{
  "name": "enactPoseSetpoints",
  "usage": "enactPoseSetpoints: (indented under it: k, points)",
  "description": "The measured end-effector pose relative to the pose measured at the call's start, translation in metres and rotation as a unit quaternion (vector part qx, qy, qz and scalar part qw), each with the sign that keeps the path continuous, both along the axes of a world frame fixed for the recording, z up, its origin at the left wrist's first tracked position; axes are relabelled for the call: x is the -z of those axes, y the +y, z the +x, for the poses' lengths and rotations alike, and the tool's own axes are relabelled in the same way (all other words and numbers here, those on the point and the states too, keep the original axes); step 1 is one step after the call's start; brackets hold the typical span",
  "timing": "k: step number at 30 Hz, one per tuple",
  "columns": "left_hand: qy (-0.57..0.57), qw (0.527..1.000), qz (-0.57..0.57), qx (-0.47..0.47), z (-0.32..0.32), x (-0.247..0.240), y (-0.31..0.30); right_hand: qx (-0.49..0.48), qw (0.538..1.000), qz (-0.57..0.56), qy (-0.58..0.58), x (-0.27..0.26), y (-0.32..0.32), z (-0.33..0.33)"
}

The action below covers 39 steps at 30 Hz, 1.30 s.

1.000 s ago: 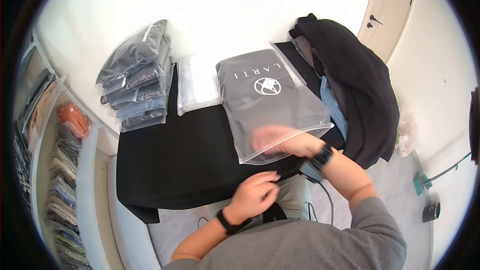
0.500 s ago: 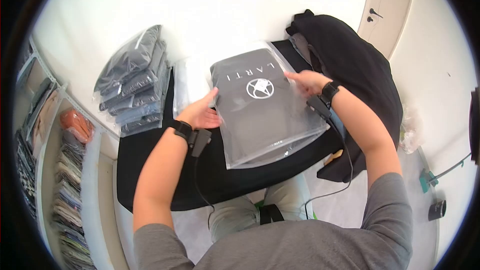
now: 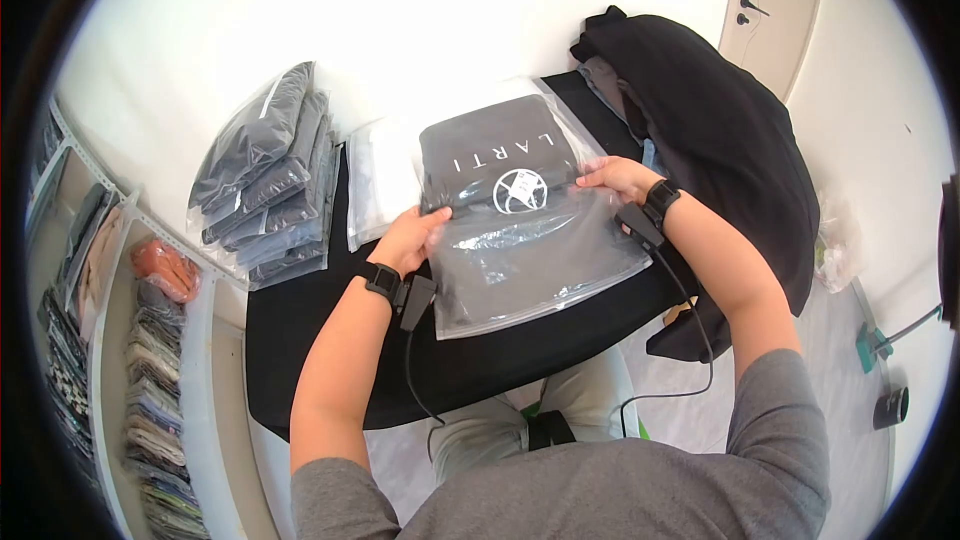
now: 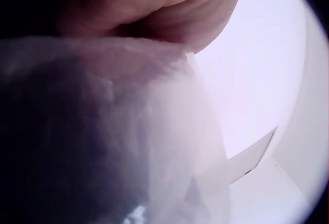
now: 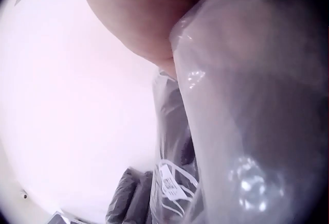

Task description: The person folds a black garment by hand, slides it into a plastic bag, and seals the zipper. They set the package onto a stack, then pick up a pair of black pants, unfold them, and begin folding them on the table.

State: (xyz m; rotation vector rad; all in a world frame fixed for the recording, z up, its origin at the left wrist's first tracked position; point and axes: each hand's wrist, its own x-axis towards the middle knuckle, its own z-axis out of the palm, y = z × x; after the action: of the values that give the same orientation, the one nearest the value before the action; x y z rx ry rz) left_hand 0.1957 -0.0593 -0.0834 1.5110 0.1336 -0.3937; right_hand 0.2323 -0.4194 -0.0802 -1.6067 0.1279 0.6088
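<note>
Since half a second ago, the left hand (image 3: 412,240) has closed in from beside the clear bag (image 3: 535,265) onto its left edge, and the right hand (image 3: 618,180) has shifted slightly down its right edge; the plastic between them now shows creases and glare.

Widest is the black-covered table (image 3: 340,360), carrying the bag in its middle. A tall shelf unit (image 3: 110,340) packed with folded and bagged clothes stands off to the left. On the table's right side, a large heap of black cloth (image 3: 725,150) bulges close by the right hand and forearm, crowding that side. At the left rear, a stack of bagged garments (image 3: 270,185) leans somewhat. Flat clear bags (image 3: 375,180) lie between that stack and the bag, just beyond the left hand.

The bag holds a dark folded garment (image 3: 485,135) toward its far end, with slack plastic nearer the person. Each hand pinches an edge, thumb on top; how far the hidden fingers reach underneath cannot be told. Black cables (image 3: 708,330) hang from both wrist devices. Smallest, a white label (image 3: 525,185) sits over the round printed emblem.
</note>
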Motion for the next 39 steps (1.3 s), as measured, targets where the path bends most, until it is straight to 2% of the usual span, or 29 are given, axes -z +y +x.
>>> enactPoseSetpoints:
  k: [2,3,5,6,9,10,12,13,14,16,17,18,19,20,21,22,23,24,25,26,28,30,32,33,34,35,36,38,39]
  points:
    - [-0.045,0.999,-0.020,0.001,0.005,0.001,0.006,0.015,0.986,0.157,-0.046,0.005,0.001,-0.008]
    - [-0.065,0.997,-0.032,0.002,-0.001,-0.003,0.006,0.019,0.987,0.156,-0.043,0.001,0.003,-0.017]
    - [-0.097,0.995,-0.015,-0.004,-0.029,-0.033,0.006,0.008,0.972,0.197,-0.127,-0.020,0.010,-0.048]
    - [-0.108,0.994,0.014,-0.012,-0.048,-0.052,0.006,0.011,0.973,0.195,-0.120,-0.026,0.012,-0.064]
    - [-0.160,0.987,0.017,0.010,-0.099,-0.069,0.008,-0.026,0.960,0.248,-0.131,-0.036,0.020,-0.115]
    - [-0.146,0.989,0.018,0.012,-0.113,-0.064,0.011,-0.021,0.961,0.248,-0.118,-0.035,0.024,-0.134]
    - [-0.127,0.990,0.046,0.045,-0.138,-0.048,0.022,0.017,0.977,0.186,-0.099,-0.028,0.029,-0.169]
    - [-0.086,0.992,0.064,0.065,-0.149,-0.038,0.029,-0.021,0.990,0.099,-0.100,-0.010,0.020,-0.177]
    - [-0.074,0.993,0.063,0.068,-0.163,-0.029,0.034,0.002,0.995,0.040,-0.094,0.009,0.019,-0.190]
    - [-0.019,0.996,0.087,-0.009,-0.186,-0.012,0.043,0.048,0.990,-0.001,-0.130,0.008,0.017,-0.224]
    - [-0.015,0.999,0.030,-0.006,-0.192,-0.004,0.058,0.046,0.991,-0.002,-0.127,0.015,0.009,-0.232]
    - [-0.013,0.999,0.029,-0.007,-0.198,0.005,0.065,0.056,0.981,0.004,-0.184,0.027,-0.002,-0.238]
    - [-0.141,0.984,0.111,-0.012,-0.203,0.012,0.070,0.066,0.968,0.011,-0.242,0.031,-0.004,-0.245]
    - [-0.267,0.945,0.191,-0.016,-0.206,0.014,0.074,0.125,0.924,-0.073,-0.355,0.034,-0.004,-0.253]
    - [-0.302,0.910,0.285,-0.002,-0.209,0.008,0.074,0.115,0.867,-0.206,-0.438,0.035,-0.008,-0.254]
    - [-0.303,0.910,0.284,-0.003,-0.211,0.003,0.069,0.101,0.786,-0.334,-0.510,0.034,-0.012,-0.254]
    - [-0.404,0.831,0.378,0.058,-0.212,-0.005,0.063,0.070,0.746,-0.359,-0.556,0.033,-0.012,-0.252]
    - [-0.493,0.728,0.462,0.117,-0.211,-0.013,0.058,0.040,0.702,-0.382,-0.600,0.029,-0.009,-0.250]
    - [-0.494,0.738,0.432,0.157,-0.205,-0.010,0.058,0.005,0.704,-0.371,-0.606,0.032,-0.008,-0.247]
    - [-0.498,0.736,0.432,0.154,-0.203,-0.013,0.057,-0.020,0.696,-0.374,-0.613,0.032,-0.003,-0.245]
    - [-0.534,0.650,0.495,0.219,-0.201,-0.018,0.050,-0.084,0.621,-0.427,-0.651,0.035,0.006,-0.234]
    - [-0.544,0.635,0.499,0.228,-0.200,-0.017,0.049,-0.079,0.632,-0.403,-0.657,0.034,0.013,-0.233]
    - [-0.511,0.700,0.436,0.244,-0.197,-0.013,0.055,-0.145,0.676,-0.360,-0.626,0.031,0.013,-0.226]
    - [-0.508,0.700,0.438,0.246,-0.198,-0.013,0.056,-0.120,0.724,-0.310,-0.604,0.029,0.012,-0.223]
    - [-0.491,0.747,0.391,0.220,-0.200,-0.014,0.057,-0.120,0.727,-0.308,-0.602,0.025,0.011,-0.222]
    - [-0.473,0.790,0.341,0.191,-0.201,-0.013,0.057,-0.120,0.772,-0.261,-0.567,0.020,0.008,-0.222]
    - [-0.472,0.790,0.341,0.191,-0.204,-0.015,0.059,-0.119,0.813,-0.214,-0.528,0.018,0.006,-0.221]
    - [-0.380,0.819,0.377,0.207,-0.214,-0.020,0.061,-0.118,0.804,-0.201,-0.547,0.021,0.002,-0.220]
    - [-0.444,0.776,0.419,0.161,-0.216,-0.017,0.059,-0.110,0.843,-0.131,-0.510,0.023,0.001,-0.221]
